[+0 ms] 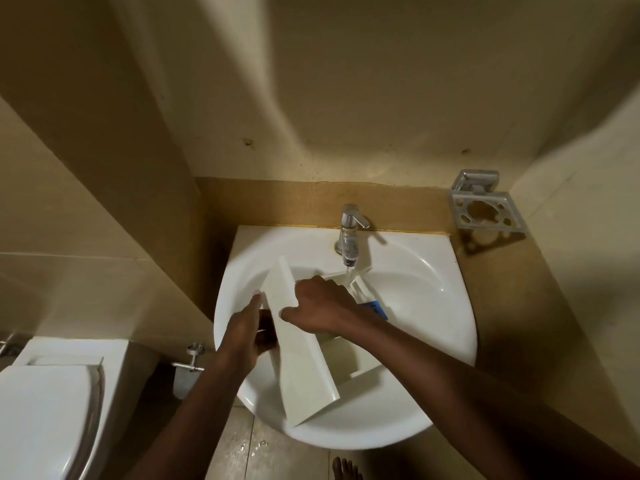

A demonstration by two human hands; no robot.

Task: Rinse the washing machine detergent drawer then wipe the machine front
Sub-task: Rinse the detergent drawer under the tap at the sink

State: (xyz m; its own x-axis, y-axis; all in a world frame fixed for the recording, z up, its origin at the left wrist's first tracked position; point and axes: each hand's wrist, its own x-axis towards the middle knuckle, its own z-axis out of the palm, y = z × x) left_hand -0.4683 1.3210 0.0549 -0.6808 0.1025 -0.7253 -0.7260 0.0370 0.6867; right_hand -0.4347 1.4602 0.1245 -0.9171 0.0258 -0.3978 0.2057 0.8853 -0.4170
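A white detergent drawer (304, 368) lies tilted in the white sink (433, 327), its long front panel toward me and its compartments toward the tap. A blue insert (377, 308) shows in one compartment. Water runs from the chrome tap (350, 233) onto the drawer's far end. My left hand (247, 334) holds the front panel's left edge, thumb up along it. My right hand (322, 306) reaches over the panel with its fingers curled down into the compartments, thumb on the panel. What the fingertips touch is hidden.
A chrome wall holder (486, 209) hangs to the right of the sink. A white toilet (45, 403) stands at lower left, with a chrome valve (192, 358) on the wall beside it. The tiled floor below the sink has wet spots (252, 448). My bare foot (346, 469) shows at the bottom.
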